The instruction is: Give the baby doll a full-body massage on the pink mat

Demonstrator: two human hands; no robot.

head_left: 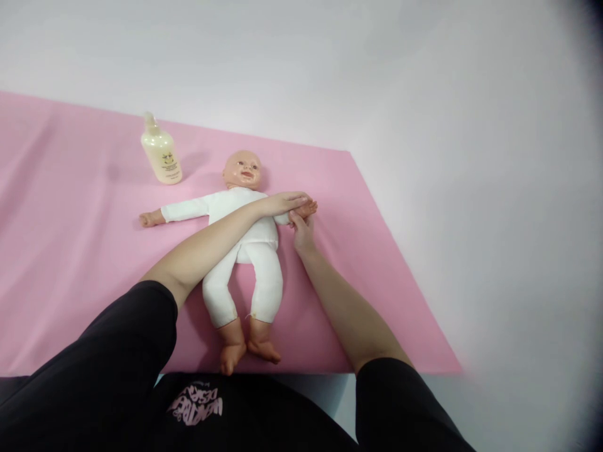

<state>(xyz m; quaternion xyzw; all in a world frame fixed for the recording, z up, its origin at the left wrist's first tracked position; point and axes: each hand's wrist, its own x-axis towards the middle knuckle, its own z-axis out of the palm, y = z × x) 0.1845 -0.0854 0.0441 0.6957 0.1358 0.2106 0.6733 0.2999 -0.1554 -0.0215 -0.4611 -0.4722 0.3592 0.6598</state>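
Note:
A baby doll [254, 216] with a white cloth body lies on its back, its bare head towards the far edge and its feet towards me. My left hand [286, 202] reaches across the doll's chest and is closed over its forearm on the right side. Just below, my right hand [303, 233] grips the same arm near the wrist, thumb on top. The doll's small hand [308, 208] pokes out between my hands, fingers spread. Part of the forearm is hidden under my left hand.
A pump bottle [162, 154] of pale yellow liquid stands beyond the doll, to the left of its head. The pink table cover [377, 282] ends in a slanting edge on the right. A white wall [424, 94] rises behind.

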